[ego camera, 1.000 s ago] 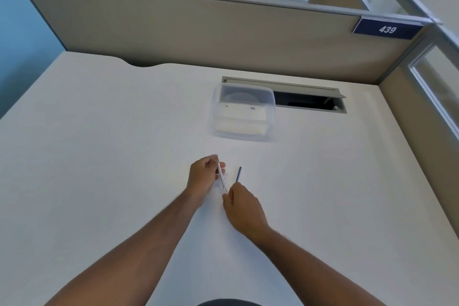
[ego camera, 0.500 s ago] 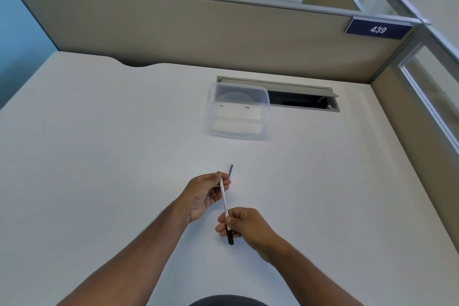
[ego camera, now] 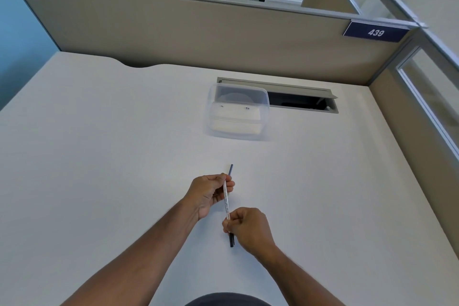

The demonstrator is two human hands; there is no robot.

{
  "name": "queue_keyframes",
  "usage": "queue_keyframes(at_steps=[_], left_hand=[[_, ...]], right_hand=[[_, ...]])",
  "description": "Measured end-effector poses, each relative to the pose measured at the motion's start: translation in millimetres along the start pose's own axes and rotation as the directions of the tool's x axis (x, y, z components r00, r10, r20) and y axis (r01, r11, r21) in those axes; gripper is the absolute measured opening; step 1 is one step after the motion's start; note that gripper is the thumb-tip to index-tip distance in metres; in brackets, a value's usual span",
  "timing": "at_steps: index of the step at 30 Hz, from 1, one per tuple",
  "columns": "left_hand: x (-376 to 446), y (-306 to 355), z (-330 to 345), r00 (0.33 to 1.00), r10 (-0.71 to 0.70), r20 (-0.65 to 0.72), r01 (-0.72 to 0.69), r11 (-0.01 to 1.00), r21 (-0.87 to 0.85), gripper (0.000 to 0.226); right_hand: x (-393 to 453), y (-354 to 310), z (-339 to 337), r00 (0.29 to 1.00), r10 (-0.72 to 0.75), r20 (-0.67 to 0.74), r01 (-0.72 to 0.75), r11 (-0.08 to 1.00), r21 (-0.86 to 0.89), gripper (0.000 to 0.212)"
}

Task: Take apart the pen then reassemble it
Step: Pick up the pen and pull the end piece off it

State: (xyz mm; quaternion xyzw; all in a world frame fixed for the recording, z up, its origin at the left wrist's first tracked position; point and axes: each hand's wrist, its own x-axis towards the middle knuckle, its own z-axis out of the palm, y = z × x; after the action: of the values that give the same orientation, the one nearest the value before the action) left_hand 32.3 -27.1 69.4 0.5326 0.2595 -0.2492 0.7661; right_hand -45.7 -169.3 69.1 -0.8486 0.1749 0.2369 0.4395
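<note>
The pen (ego camera: 226, 200), a slim white barrel with a dark lower end, is held above the white desk (ego camera: 99, 156), nearer the viewer than the clear plastic container (ego camera: 237, 113). The left hand (ego camera: 211, 192) pinches its upper end between fingertips and thumb; the right hand (ego camera: 248, 230) is closed around its lower part, the dark tip poking out below. A thin dark blue piece (ego camera: 231, 169) shows on the container's side of the left hand; whether it lies on the desk is unclear.

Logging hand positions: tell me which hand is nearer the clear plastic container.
Left. The left hand grips the far end of the pen, directly below the clear plastic container in the image. The right hand holds the pen's near end, closer to the person's body.
</note>
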Motion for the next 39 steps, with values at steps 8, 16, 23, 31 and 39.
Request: queue_keyframes(at_steps=[8, 16, 23, 31, 39], left_hand=[[0.6, 4.8, -0.3, 1.0, -0.025, -0.017, 0.025, 1.0, -0.013, 0.017], [2.2, 5.1, -7.3, 0.997, -0.044, 0.065, 0.049, 0.995, -0.089, 0.024], [6.6, 4.2, -13.4, 1.0, -0.003, 0.023, 0.004, 0.997, -0.075, 0.019], [19.5, 5.6, -9.5, 0.983, 0.011, -0.183, -0.025, 0.997, -0.075, 0.011], [41.2, 63.4, -44.3, 0.954, 0.034, -0.299, -0.104, 0.969, -0.223, 0.015]], right_hand=[[-0.7, 3.1, 3.9, 0.992, 0.003, -0.13, -0.021, 0.99, -0.138, 0.033], [5.9, 4.1, -7.2, 1.0, 0.023, -0.018, -0.023, 1.0, 0.011, 0.029], [5.6, 1.8, -12.4, 0.999, 0.005, 0.038, -0.007, 0.999, 0.044, 0.036], [9.8, -8.3, -3.0, 0.977, -0.139, -0.162, 0.07, 0.925, -0.373, 0.042], [-0.3, 25.7, -7.7, 0.958, -0.267, -0.103, 0.172, 0.826, -0.537, 0.03]])
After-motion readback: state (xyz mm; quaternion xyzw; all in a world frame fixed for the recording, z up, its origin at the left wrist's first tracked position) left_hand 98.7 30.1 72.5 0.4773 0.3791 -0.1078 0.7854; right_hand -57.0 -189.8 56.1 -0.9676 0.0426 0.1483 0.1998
